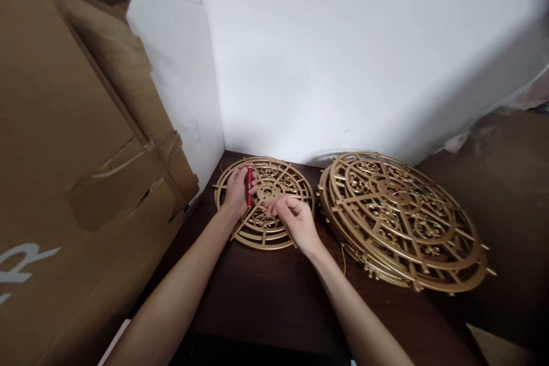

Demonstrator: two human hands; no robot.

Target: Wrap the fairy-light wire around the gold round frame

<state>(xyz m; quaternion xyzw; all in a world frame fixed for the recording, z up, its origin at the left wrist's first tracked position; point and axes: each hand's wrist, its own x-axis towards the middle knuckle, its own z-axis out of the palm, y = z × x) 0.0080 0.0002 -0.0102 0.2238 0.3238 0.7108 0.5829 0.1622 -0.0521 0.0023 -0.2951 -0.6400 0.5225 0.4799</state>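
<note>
A round gold openwork metal frame [265, 238] with scrollwork and spokes lies flat on the dark table. Over its left side, my left hand [237, 187] is closed round a slim red pen-like tool [249, 186], which is held lengthwise with a dark band at its middle. My right hand [295, 218] is over the frame's lower right, just off its hub. Its thumb and fingertips are pinched together; whatever is between them is too small to make out.
To the right, several similar gold frames [403, 223] are stacked, with thin wires at the top hub. A large cardboard box [86, 183] rises at the left. A white wall [343, 57] stands behind the dark brown table [257, 297]. Brown material [510, 183] is at far right.
</note>
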